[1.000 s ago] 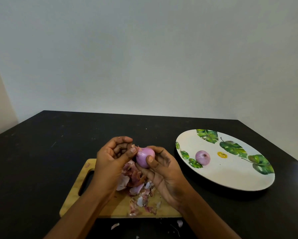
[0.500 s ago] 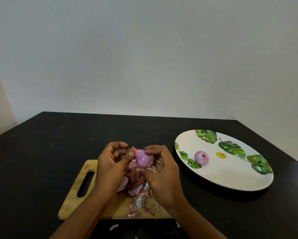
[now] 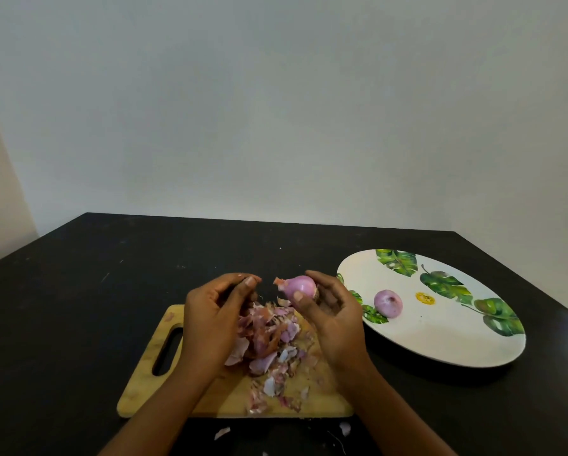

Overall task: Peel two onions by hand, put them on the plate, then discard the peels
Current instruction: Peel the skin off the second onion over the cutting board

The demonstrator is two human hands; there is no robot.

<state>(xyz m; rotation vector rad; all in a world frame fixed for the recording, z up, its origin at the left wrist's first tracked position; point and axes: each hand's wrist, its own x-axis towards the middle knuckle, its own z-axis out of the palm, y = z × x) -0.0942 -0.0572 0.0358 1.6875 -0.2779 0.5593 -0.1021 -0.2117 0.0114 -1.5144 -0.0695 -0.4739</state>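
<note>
At left, board (image 3: 144,386), peels (image 3: 269,340) heaped on it. Our left hand (image 3: 217,317) above them, fingers curled, thumb to fingertip; we can't tell if scrap is pinched. Small gap, then our right hand (image 3: 337,320) gripping onion (image 3: 300,286) over board. Second onion (image 3: 388,302) on plate (image 3: 440,340), far right.

The left hand (image 3: 210,320) and right hand (image 3: 337,324) are bare to the forearms (image 3: 164,403), fingers (image 3: 233,279) short-nailed.

Two onions (image 3: 300,286) (image 3: 388,302), one plate (image 3: 440,337), one cutting board (image 3: 144,386), one peel heap (image 3: 269,337), two hands (image 3: 210,317) (image 3: 337,320)
</note>
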